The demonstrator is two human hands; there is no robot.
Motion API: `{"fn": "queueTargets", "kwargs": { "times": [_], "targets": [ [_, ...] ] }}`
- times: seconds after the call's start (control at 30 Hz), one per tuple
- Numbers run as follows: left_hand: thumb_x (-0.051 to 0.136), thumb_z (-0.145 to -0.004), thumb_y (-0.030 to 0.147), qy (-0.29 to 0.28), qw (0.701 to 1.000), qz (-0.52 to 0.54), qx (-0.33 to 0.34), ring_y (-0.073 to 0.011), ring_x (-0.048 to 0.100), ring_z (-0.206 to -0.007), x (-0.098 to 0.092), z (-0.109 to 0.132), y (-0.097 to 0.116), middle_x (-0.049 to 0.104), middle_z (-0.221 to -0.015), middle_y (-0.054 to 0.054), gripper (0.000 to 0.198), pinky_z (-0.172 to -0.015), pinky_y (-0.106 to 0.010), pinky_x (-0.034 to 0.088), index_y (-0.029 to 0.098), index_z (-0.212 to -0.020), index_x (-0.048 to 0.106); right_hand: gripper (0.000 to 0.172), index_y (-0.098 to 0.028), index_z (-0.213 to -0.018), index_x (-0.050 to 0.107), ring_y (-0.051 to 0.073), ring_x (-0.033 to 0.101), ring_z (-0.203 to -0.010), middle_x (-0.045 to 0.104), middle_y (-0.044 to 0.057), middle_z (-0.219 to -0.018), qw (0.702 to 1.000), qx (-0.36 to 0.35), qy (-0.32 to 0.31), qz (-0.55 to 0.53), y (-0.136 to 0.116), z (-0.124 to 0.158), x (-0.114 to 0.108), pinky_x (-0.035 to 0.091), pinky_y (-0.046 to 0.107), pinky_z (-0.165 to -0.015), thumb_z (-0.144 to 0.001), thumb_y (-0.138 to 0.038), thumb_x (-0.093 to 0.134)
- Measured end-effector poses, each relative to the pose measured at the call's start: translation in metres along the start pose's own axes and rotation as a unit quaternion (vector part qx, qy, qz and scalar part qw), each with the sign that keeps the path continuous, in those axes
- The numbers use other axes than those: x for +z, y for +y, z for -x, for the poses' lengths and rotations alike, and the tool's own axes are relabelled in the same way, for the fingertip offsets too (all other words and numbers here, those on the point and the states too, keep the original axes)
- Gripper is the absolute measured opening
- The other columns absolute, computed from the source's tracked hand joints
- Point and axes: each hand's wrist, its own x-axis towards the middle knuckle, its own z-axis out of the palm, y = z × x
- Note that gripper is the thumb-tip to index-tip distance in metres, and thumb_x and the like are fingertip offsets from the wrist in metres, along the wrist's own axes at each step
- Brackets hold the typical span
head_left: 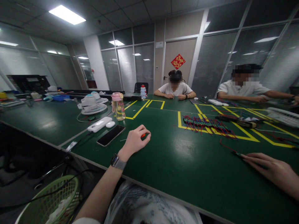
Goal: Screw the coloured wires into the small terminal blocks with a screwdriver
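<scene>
Resting on the green table, my left hand (136,140) is closed around a small screwdriver (143,135); its orange handle shows between the fingers and a thin shaft sticks out on the left. At the right edge my right hand (272,168) pinches a small green circuit board (236,153) between the fingertips, low over the table. A red wire (224,145) trails from that board toward the left. Farther back lies a row of similar boards with red and blue wires (205,123), inside yellow tape.
Left of my left hand lie a phone (111,136), a white power strip (100,124) and a white mouse-shaped item (110,124). A pink-lidded bottle (119,107) and white fans (93,105) stand behind. Two people sit across the table. A green basket (51,199) stands below the edge.
</scene>
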Motion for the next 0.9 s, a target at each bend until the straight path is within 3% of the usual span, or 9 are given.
{"fn": "queueTargets", "kwargs": {
  "times": [0.23, 0.43, 0.53, 0.7, 0.8, 0.9],
  "targets": [
    [0.049, -0.086, 0.030, 0.007, 1.000, -0.004, 0.005, -0.0119, 0.057, -0.074, 0.001, -0.001, 0.001, 0.060, -0.089, -0.003, 0.022, -0.072, -0.025, 0.046, 0.020, -0.087, 0.068, 0.041, -0.027, -0.079, 0.077, 0.030, 0.070, -0.076, 0.074, 0.002, -0.085, 0.979, 0.190, -0.044, -0.053, -0.017, -0.008, -0.012, 0.059, 0.036, -0.065, -0.061, -0.059, 0.060],
    [0.048, -0.087, 0.032, -0.004, 1.000, -0.004, 0.003, -0.0120, 0.057, -0.073, 0.002, 0.000, 0.000, 0.059, -0.090, -0.003, 0.023, -0.071, -0.025, 0.046, 0.020, -0.088, 0.067, 0.047, -0.027, -0.079, 0.077, 0.032, 0.069, -0.080, 0.074, 0.001, -0.085, 0.962, 0.256, -0.053, -0.080, -0.025, -0.009, -0.012, 0.057, 0.038, -0.067, -0.055, -0.064, 0.061],
    [0.047, -0.088, 0.033, -0.013, 1.000, -0.001, 0.001, -0.0118, 0.057, -0.073, 0.002, 0.000, 0.000, 0.059, -0.091, -0.003, 0.024, -0.071, -0.025, 0.046, 0.020, -0.088, 0.066, 0.049, -0.026, -0.081, 0.077, 0.034, 0.068, -0.084, 0.074, 0.003, -0.088, 0.957, 0.279, -0.026, -0.074, -0.023, -0.011, -0.017, 0.056, 0.039, -0.071, -0.054, -0.064, 0.061],
    [0.047, -0.088, 0.033, -0.017, 1.000, -0.008, 0.005, -0.0118, 0.056, -0.073, 0.004, 0.000, 0.000, 0.059, -0.091, -0.003, 0.024, -0.071, -0.025, 0.046, 0.019, -0.089, 0.066, 0.057, -0.021, -0.083, 0.076, 0.038, 0.066, -0.082, 0.074, 0.010, -0.083, 0.932, 0.357, 0.055, -0.024, 0.008, -0.037, -0.034, 0.051, 0.041, -0.061, -0.055, -0.066, 0.056],
    [0.047, -0.087, 0.033, -0.015, 1.000, -0.009, 0.006, -0.0120, 0.057, -0.073, 0.004, 0.000, 0.000, 0.059, -0.091, -0.003, 0.024, -0.071, -0.026, 0.046, 0.019, -0.089, 0.066, 0.055, -0.016, -0.083, 0.075, 0.037, 0.065, -0.081, 0.073, 0.012, -0.081, 0.922, 0.383, 0.058, 0.023, 0.038, -0.065, -0.034, 0.047, 0.037, -0.061, -0.057, -0.059, 0.055],
    [0.046, -0.088, 0.034, -0.016, 1.000, -0.006, 0.006, -0.0120, 0.057, -0.073, 0.003, 0.000, 0.000, 0.059, -0.091, -0.003, 0.025, -0.071, -0.025, 0.046, 0.019, -0.089, 0.066, 0.048, -0.012, -0.081, 0.075, 0.034, 0.065, -0.076, 0.072, 0.013, -0.072, 0.920, 0.384, 0.027, 0.070, 0.068, -0.090, -0.021, 0.045, 0.035, -0.061, -0.063, -0.051, 0.053]
  ]
}}
